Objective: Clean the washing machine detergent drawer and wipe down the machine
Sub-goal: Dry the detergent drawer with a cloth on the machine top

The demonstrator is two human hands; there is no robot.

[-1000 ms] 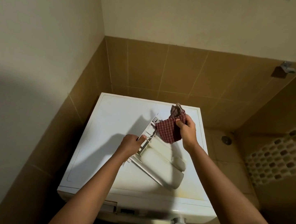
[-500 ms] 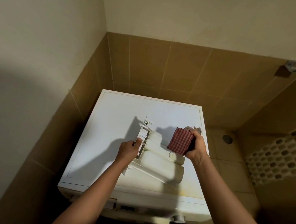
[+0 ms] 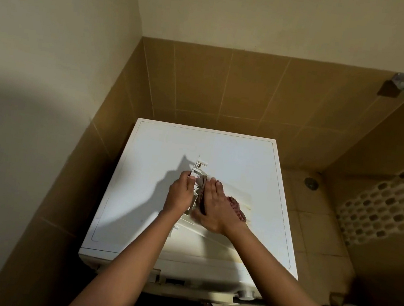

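White machine, checked cloth, ochre tiling.

The washing machine (image 3: 157, 172) is plain white, with faint yellowish staining along the front right of its top; the detergent drawer (image 3: 200, 166) is the same white. The cloth (image 3: 236, 207) is a small red-and-white check, greyed in shadow. The wall tiles (image 3: 230, 84) are mustard-brown with paler grout lines, under a cream upper wall (image 3: 265, 14). At right, a mosaic panel (image 3: 381, 209) shows brown and dark pebble shapes on a pale ground. The floor tiles (image 3: 315, 219) are tan, the drain (image 3: 311, 183) grey.
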